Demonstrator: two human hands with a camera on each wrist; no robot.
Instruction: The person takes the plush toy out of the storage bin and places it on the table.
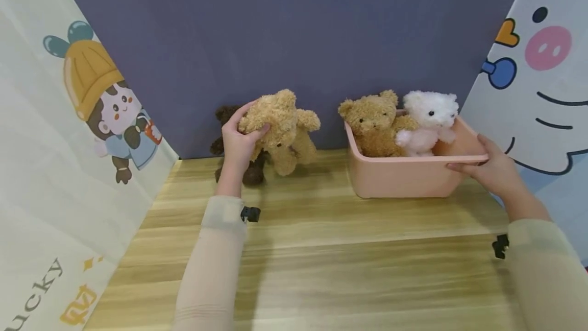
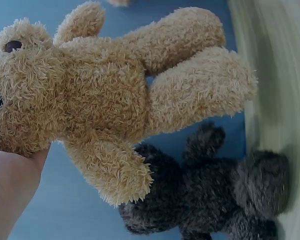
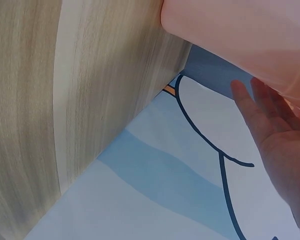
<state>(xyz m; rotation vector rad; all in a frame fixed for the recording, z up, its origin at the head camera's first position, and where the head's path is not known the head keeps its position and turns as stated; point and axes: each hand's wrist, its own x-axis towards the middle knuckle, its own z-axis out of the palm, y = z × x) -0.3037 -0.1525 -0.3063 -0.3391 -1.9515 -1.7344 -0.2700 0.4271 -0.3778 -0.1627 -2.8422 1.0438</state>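
My left hand [image 1: 241,139] grips a tan teddy bear [image 1: 280,121] by its head and holds it above the table, its legs hanging down. In the left wrist view the bear's body [image 2: 105,85] fills much of the frame. Partly hidden behind that hand, a dark brown teddy bear [image 2: 205,190] sits against the back wall. My right hand [image 1: 498,170] holds the right front corner of a pink bin [image 1: 404,178], thumb on the front and fingers along the side. Inside the bin sit a golden-brown teddy bear [image 1: 369,121] and a white teddy bear [image 1: 429,111].
A wood-grain table [image 1: 321,259] lies under everything. Behind it rises a dark blue-grey wall [image 1: 294,29]. Printed panels close off both sides, the left panel [image 1: 41,157] with a cartoon child and the right panel [image 1: 560,126] with a white cartoon figure.
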